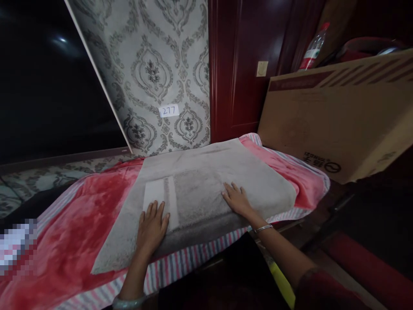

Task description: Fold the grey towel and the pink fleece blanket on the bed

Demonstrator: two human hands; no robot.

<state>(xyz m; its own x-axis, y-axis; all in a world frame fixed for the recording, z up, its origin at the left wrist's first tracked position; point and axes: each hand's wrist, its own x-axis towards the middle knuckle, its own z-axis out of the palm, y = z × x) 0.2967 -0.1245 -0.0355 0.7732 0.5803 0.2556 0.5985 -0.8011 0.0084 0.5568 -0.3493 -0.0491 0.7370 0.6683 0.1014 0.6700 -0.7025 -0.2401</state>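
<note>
A grey towel (200, 193) with paler bands near its left side lies spread out on a red and pink plush blanket (74, 219). Along the front, a darker strip of the towel looks like a fold, though the layers are hard to tell apart. My left hand (153, 228) rests flat on the towel beside the pale bands, fingers stretched out. Palm down and fingers spread, my right hand (237, 199) touches the towel's right half. Neither hand holds anything.
The blanket has a striped border (193, 258). Patterned wallpaper with a "277" label (169, 110) rises behind. A dark television screen (54, 86) stands left. On the right are a large cardboard box (322, 116) and a plastic bottle (312, 51) with a red cap.
</note>
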